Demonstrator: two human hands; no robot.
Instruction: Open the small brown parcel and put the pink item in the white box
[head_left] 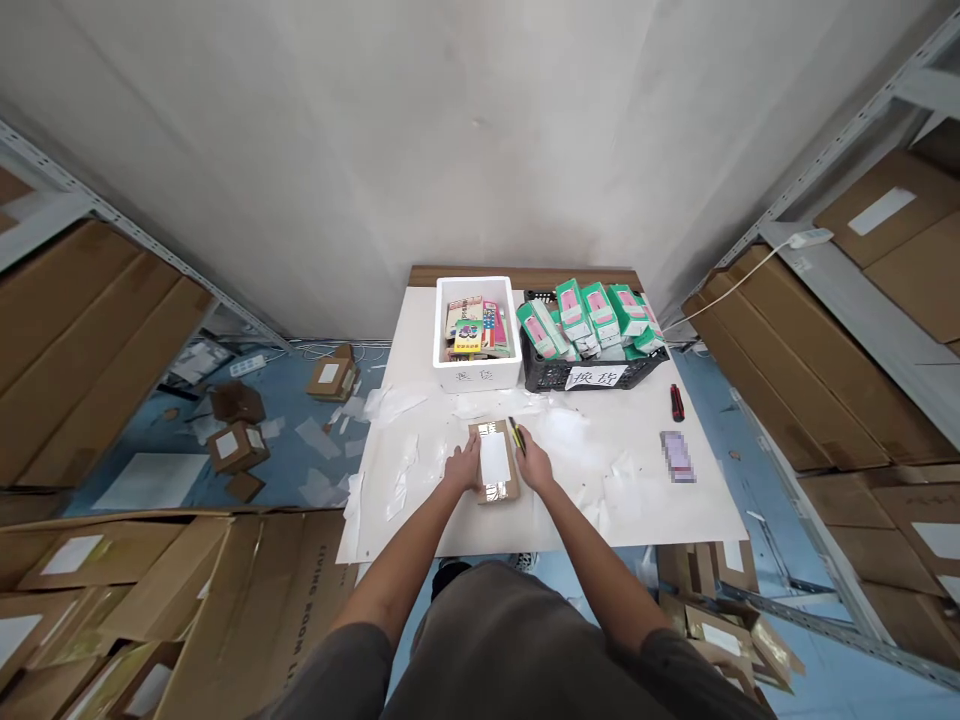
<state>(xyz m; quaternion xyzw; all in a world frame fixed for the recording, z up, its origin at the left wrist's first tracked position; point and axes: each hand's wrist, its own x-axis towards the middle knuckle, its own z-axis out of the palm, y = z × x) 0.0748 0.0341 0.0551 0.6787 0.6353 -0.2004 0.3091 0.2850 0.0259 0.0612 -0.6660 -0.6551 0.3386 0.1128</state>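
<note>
Parcel (495, 460), likely light and stiff, is best held by its sides, loosely open left hand (464, 464) against it, cutter (517, 434) gripped in right hand (533, 462).

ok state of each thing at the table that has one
Small brown cardboard box: taped, label up, left hand against its side
Yellow-and-black cutter: held in right hand; extended or retracted, can't tell
White foam box: open, holding booklets
Black plastic crate: open, heaped with green-and-white cartons
Red-and-black tool: lying loose
</note>
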